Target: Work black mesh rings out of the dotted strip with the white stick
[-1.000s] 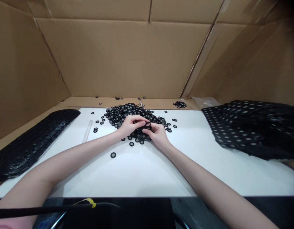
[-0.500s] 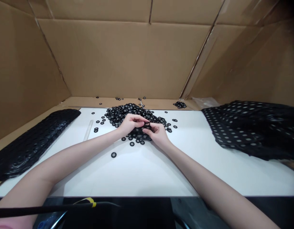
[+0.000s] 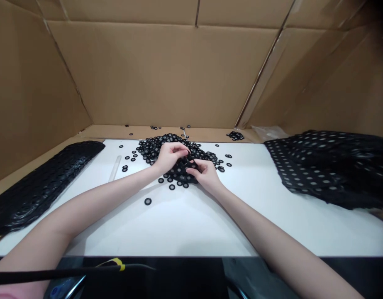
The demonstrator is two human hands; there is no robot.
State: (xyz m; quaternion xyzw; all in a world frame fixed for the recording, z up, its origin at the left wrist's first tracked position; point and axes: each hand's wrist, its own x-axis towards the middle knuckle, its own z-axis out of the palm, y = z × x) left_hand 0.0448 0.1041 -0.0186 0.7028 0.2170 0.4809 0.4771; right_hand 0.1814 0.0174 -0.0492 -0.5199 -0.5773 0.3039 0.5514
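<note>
Over a heap of small black rings (image 3: 154,146), both my hands work close together. My left hand (image 3: 171,155) is closed in a pinch, with a thin dark edge at its fingertips, too small to make out. A little lower and to the right, my right hand (image 3: 206,173) pinches a black sheet with light dots (image 3: 184,171), which lies on the front of the heap. Its fingers hide part of that sheet. Several loose rings (image 3: 171,187) lie just below the hands, and a single ring (image 3: 148,201) is nearer to me.
A long, glossy black bundle (image 3: 48,182) lies at left, beside a clear strip (image 3: 115,168). Dotted black sheeting (image 3: 322,170) covers the right side of the white tabletop (image 3: 166,236). Cardboard walls (image 3: 160,74) enclose the back. A small ring cluster (image 3: 235,136) sits behind. A black cable (image 3: 54,276) crosses lower left.
My left hand has moved slightly up and left, so its fingertips are now apart from the right hand's. The right hand has stayed nearly in place.
</note>
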